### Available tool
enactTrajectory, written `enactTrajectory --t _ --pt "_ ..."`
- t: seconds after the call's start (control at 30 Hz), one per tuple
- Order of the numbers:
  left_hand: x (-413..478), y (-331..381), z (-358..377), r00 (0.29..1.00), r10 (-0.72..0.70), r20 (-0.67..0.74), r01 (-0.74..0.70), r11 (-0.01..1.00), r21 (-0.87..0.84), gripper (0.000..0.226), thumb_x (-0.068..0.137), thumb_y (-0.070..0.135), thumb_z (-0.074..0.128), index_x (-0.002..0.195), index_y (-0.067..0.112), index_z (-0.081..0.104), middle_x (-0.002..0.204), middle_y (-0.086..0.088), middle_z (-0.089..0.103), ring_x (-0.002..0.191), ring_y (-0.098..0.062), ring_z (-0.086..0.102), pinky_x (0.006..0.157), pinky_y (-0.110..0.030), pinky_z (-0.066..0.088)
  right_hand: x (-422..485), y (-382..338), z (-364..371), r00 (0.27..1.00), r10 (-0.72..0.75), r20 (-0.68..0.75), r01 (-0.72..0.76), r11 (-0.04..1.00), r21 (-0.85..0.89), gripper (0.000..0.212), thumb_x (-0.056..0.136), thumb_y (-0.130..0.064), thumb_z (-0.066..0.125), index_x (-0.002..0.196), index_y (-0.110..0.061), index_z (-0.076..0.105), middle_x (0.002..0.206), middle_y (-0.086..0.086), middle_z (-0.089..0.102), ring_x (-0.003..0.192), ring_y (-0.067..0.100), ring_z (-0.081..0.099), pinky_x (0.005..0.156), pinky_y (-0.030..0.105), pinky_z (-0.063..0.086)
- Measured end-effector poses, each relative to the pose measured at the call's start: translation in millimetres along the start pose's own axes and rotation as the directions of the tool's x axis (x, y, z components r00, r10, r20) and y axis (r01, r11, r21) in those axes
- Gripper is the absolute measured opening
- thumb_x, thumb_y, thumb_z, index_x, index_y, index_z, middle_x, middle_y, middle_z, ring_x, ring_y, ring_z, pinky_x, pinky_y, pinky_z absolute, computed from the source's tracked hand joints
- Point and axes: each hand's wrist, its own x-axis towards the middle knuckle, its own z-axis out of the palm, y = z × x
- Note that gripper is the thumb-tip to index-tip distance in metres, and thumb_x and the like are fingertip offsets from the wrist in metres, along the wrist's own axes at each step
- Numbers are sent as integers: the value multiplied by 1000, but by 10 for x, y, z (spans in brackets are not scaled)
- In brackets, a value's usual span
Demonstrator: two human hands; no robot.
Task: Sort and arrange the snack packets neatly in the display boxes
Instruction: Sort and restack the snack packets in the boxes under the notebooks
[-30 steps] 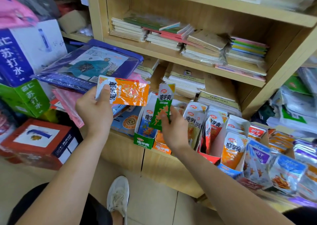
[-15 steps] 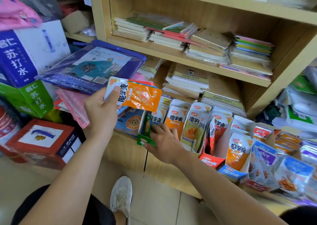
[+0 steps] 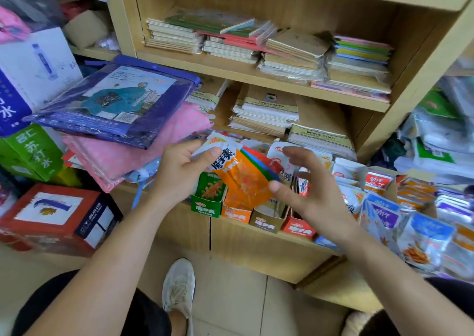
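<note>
Holding a fanned stack of packets (image 3: 243, 179) in the left hand (image 3: 179, 174), thumb clamped over the white top end and the other fingers curled underneath. I'd guess the fan is on purpose: you can see orange on top and blue, green and red edges peeking out behind, so each colour is easy to pick off.

The right hand (image 3: 315, 194) is empty, with its fingers (image 3: 295, 153) spread wide and the thumb right at the stack's lower corner. I can't tell if it's actually touching. It looks set to pull the next one.

The stack hangs right over the row of display boxes on the shelf (image 3: 256, 248) edge: green box (image 3: 206, 208), orange box (image 3: 234, 214), tan box (image 3: 265, 224), red box (image 3: 298, 229). The box colours match the packet colours, so the sort is probably by flavour. The green box has packets standing upright in it.

Writing-wise, the top packet and the box fronts seem to read 魔芋爽, though it's blurry. The green carton (image 3: 28, 151) on the far left says 苏打水.

There's a big loose pile (image 3: 423, 235) of other packets on the right, so plenty left to do imo.
</note>
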Motion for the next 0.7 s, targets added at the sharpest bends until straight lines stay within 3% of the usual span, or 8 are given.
enactTrajectory --t 0.07,0.17,0.33,0.4,0.47,0.53,0.63,0.7 --pt "11 -23 152 994 -14 110 8 999 48 29 91 37 68 90 9 76 81 1 71 76 -10 63 65 -32 58 45 77 -117 968 35 247 -30 999 -23 70 77 -52 79 139 -33 52 133 -22 58 125 -3 52 100 14 44" --pt "9 -31 390 969 -37 244 21 998 66 47 92 36 69 84 -10 67 77 -5 59 74 -17 58 60 -24 53 31 223 -251 910 99 402 -102 995 -16 62 79 -41 81 135 -29 58 123 -12 69 114 8 65 94 28 54" --pt "-55 54 801 942 -78 326 69 997 40 20 96 17 67 78 14 73 72 -4 71 69 -4 61 62 -23 49 -215 429 -371 797 240 554 -457 840 293 58 83 -20 75 136 -22 53 127 4 69 118 23 66 102 42 52" --pt "-61 46 919 925 -99 367 89 995 43 24 98 12 64 82 27 74 77 12 74 75 1 64 66 -17 49 -330 501 -345 774 274 571 -570 694 440 61 81 -13 71 139 -20 51 129 7 68 121 25 64 103 41 50" --pt "-60 -28 997 906 -146 398 129 989 69 12 97 25 67 101 23 77 96 13 77 92 -1 68 79 -23 53 -406 562 -320 786 288 547 -587 623 516 61 80 -7 71 138 -18 52 129 10 67 121 27 64 99 38 52" --pt "-55 -59 1049 915 -187 357 159 982 107 36 91 38 72 120 18 74 111 6 76 102 -11 70 86 -37 57 -448 604 -304 809 301 505 -573 596 562 61 80 -3 72 136 -17 54 127 12 68 118 29 65 96 39 54" --pt "-72 -45 1103 929 -217 300 209 976 57 19 88 22 76 107 20 78 90 1 78 71 -15 69 58 -37 58 -498 649 -263 855 330 400 -518 583 626 58 80 7 75 132 -10 56 123 15 70 114 31 67 90 39 57" --pt "-102 -52 1106 927 -254 278 246 967 64 9 86 19 79 95 20 79 80 -5 76 61 -15 65 50 -30 52 -524 664 -236 879 345 328 -474 572 670 54 80 7 71 130 -7 57 122 16 70 112 32 68 86 39 59"
